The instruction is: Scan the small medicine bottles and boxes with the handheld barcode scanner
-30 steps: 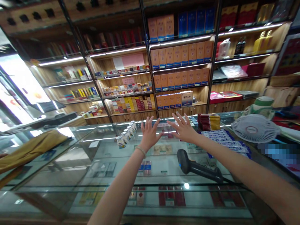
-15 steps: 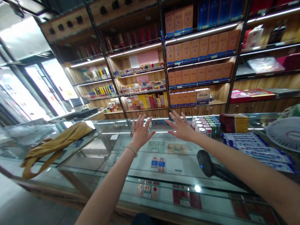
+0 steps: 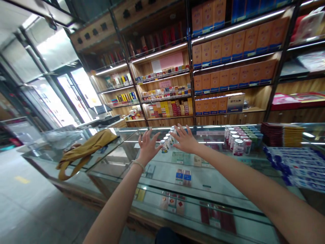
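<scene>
Both my arms reach forward over a glass display counter (image 3: 203,183). My left hand (image 3: 147,145) is open with fingers spread, a thin bracelet at its wrist. My right hand (image 3: 185,139) is also open, fingers stretched out. Between the two hands stands a short row of small white jars (image 3: 166,142) on the glass; neither hand touches them. Inside the counter lie cigarette packs (image 3: 184,177) on glass shelves.
A yellow bag (image 3: 86,149) lies on the counter's left part. More small jars (image 3: 238,140), a stack of red cartons (image 3: 281,134) and blue-white packs (image 3: 297,166) sit at the right. Wooden shelves (image 3: 215,67) with orange boxes fill the back wall. A glass door (image 3: 58,101) is at left.
The camera has swung left and back, so the scanner and fan are out of view. Both hands stay open and have drifted left towards the row of white jars.
</scene>
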